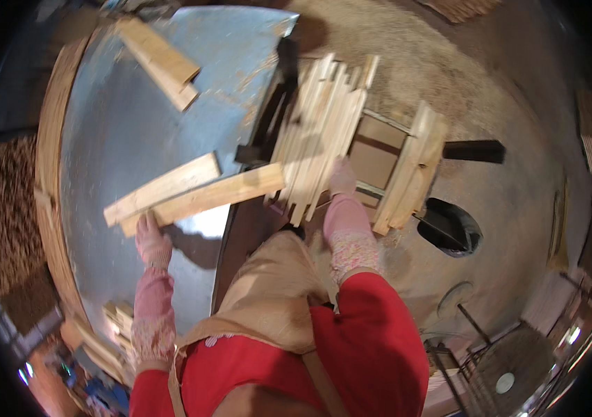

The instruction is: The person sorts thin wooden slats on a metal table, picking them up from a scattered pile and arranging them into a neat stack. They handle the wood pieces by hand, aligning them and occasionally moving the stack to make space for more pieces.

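My left hand (152, 241), in a pink glove, grips the near end of a wooden board (205, 198) at the metal table. That board slants to the right, its far end reaching past the table edge toward the stack. A second short board (167, 186) lies right beside it on the table. My right hand (342, 178), also gloved in pink, touches the right side of a stack of narrow wooden strips (320, 125). Its fingers are blurred and partly hidden against the wood, so their grip does not show.
Two boards (157, 62) lie at the far end of the blue-grey metal table (115, 125). More boards (410, 170) rest at the right of the stand holding the stack. A black container (451, 228) sits on the floor to the right. A wire-guarded round fan (511, 372) stands lower right.
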Demonstrator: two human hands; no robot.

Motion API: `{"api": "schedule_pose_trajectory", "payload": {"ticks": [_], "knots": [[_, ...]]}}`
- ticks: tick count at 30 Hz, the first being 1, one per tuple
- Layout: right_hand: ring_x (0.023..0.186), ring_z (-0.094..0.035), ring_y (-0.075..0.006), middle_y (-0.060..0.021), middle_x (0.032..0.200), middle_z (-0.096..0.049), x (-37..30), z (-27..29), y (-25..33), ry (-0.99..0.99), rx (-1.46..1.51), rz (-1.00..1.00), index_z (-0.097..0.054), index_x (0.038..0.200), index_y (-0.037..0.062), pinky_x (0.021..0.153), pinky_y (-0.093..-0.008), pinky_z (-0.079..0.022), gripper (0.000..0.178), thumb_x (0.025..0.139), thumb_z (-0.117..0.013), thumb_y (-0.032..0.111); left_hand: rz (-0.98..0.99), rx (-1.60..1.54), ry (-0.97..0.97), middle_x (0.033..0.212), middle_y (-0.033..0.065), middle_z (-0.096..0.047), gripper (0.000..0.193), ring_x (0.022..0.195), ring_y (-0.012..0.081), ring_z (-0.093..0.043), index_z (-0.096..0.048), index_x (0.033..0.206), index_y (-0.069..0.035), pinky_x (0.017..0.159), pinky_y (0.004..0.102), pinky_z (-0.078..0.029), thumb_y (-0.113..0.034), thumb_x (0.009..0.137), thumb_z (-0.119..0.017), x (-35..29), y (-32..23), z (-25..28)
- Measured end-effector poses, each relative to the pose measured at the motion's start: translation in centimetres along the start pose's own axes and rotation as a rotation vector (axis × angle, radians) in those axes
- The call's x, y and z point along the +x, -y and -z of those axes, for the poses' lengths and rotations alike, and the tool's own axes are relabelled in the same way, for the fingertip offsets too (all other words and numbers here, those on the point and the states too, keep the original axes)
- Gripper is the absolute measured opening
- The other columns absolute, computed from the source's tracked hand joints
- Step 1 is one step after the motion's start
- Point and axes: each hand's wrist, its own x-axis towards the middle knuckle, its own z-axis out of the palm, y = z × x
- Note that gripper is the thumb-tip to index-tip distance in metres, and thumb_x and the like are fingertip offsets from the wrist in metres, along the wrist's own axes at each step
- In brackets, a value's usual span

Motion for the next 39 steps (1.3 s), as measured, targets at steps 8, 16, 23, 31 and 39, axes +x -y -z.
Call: {"api": "schedule_pose_trajectory", "payload": {"ticks": [8, 16, 23, 31, 39], "knots": [[0.126, -0.064, -0.0361, -0.024, 0.144, -0.064, 0.9, 9.0, 4.5, -0.22, 0.2, 0.167, -0.06, 0.143, -0.0032, 0.111, -0.0419, -0.048, 0.044, 0.113, -0.052, 0.028, -0.017, -0.033, 0.119, 0.138, 0.0148, -0.061, 0.074, 0.13, 0.039, -0.059, -0.053, 0.149, -0.017, 0.114, 0.0484, -0.044, -0.012, 0.078, -0.074, 0.7, -2.1, 5.9], [0.128, -0.064, -0.0312, -0.0187, 0.136, -0.069, -13.0, 13.0, 28.4, 0.131, 0.513, 0.974, -0.065, 0.139, -0.0009, 0.111, -0.0423, -0.048, 0.044, 0.098, -0.074, 0.013, -0.143, -0.274, -0.077, 0.118, 0.0147, -0.064, 0.062, 0.118, 0.0375, -0.062, -0.061, 0.126, -0.008, 0.11, 0.0515, -0.046, -0.014, 0.067, -0.079, -11.6, 1.5, 0.6], [0.129, -0.06, -0.0396, -0.0179, 0.135, -0.069, -15.5, -1.0, 38.1, 0.28, -0.616, 1.388, -0.052, 0.155, 0.0114, 0.11, -0.0482, -0.047, 0.073, 0.094, -0.071, 0.047, 0.277, -0.232, -0.214, 0.125, 0.0211, -0.064, 0.07, 0.118, 0.0419, -0.062, -0.062, 0.137, -0.006, 0.103, 0.0531, -0.052, -0.017, 0.071, -0.081, -32.3, 12.2, 0.7], [0.118, -0.069, -0.0374, -0.0182, 0.127, -0.073, -25.0, -5.5, 43.0, 0.896, -0.654, 0.996, -0.059, 0.143, 0.0093, 0.103, -0.0487, -0.053, 0.06, 0.096, -0.071, 0.044, 0.981, -1.847, -0.146, 0.108, 0.0091, -0.066, 0.057, 0.091, 0.022, -0.066, -0.055, 0.145, -0.002, 0.081, 0.0372, -0.059, -0.019, 0.093, -0.071, -27.0, 7.3, -3.3], [0.107, -0.067, -0.0458, -0.0249, 0.113, -0.073, -29.3, -7.8, 45.8, 0.884, -0.732, 1.497, -0.073, 0.111, 0.0054, 0.096, -0.0532, -0.054, 0.039, 0.099, -0.056, 0.039, 0.895, -2.461, -0.139, 0.124, 0.0074, -0.07, 0.066, 0.116, 0.0215, -0.066, -0.059, 0.147, -0.007, 0.099, 0.0369, -0.056, -0.048, 0.098, -0.074, -11.5, 1.7, -5.6]]}}
